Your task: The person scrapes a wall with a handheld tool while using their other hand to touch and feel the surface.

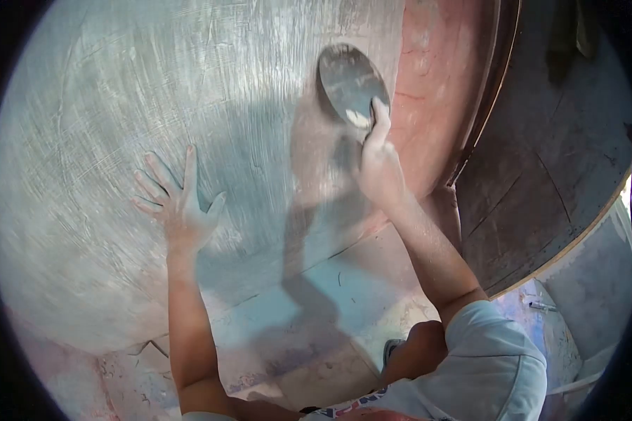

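Note:
My left hand (184,207) lies on the large curved grey-white surface (246,91), its fingers spread wide and pale with dust. Up and to the right, my right hand (380,165) grips the lower edge of a dark oval disc (351,77), a finger stretched along its rim. The disc's face is smooth and grey, with a pale patch near the hand. It overlaps the streaked surface, close to where that meets a pink-red band (435,91). Shadows of my arm and the disc fall on the surface beside it.
To the right stands a large dark curved panel (541,161) with a pale edge. Below the curved surface is a stained, dusty floor (316,372). A small thin object (542,306) lies at the lower right. My knee (421,351) shows at the bottom.

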Action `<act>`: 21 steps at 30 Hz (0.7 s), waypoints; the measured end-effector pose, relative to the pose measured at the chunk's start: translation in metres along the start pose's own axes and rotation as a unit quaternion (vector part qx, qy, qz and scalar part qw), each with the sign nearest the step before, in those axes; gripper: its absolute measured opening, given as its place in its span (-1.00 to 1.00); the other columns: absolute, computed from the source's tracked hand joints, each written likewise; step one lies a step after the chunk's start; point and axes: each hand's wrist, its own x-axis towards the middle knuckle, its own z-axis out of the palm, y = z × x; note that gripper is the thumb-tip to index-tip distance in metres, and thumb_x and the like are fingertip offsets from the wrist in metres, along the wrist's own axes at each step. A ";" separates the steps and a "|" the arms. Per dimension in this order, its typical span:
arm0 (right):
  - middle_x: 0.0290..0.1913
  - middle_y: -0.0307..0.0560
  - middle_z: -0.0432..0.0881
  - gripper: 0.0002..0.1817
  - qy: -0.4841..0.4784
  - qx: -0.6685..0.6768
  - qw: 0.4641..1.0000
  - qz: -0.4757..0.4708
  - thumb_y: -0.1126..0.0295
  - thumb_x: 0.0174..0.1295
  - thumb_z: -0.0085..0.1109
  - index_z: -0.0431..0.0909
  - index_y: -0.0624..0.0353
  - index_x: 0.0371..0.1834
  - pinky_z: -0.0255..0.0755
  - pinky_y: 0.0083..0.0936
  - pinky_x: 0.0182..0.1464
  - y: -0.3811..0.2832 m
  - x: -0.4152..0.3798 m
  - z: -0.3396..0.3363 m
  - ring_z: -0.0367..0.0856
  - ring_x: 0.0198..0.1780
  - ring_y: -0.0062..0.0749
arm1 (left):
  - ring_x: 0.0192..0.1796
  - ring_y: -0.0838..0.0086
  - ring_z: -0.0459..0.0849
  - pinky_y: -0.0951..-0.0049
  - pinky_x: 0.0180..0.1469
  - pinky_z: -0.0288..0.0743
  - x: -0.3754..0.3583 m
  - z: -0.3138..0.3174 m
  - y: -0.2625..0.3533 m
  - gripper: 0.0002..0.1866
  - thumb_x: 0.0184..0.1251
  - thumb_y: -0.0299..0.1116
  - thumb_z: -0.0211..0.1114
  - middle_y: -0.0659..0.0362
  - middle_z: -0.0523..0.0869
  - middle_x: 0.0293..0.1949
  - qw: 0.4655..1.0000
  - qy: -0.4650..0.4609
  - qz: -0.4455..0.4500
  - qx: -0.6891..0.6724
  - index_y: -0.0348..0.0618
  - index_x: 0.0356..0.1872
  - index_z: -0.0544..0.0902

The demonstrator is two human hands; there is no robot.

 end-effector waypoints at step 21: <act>0.24 0.82 0.52 -0.08 -0.034 -0.024 0.999 0.027 0.62 0.36 0.05 -0.28 0.49 0.69 0.57 0.30 0.05 -0.005 -0.021 0.007 0.68 -0.02 0.67 | 0.71 -0.49 -0.58 -0.83 0.44 -0.54 -0.003 0.000 -0.003 0.20 0.15 0.16 0.60 -0.28 -0.42 0.77 1.000 0.001 -0.001 0.002 0.49 0.79 0.05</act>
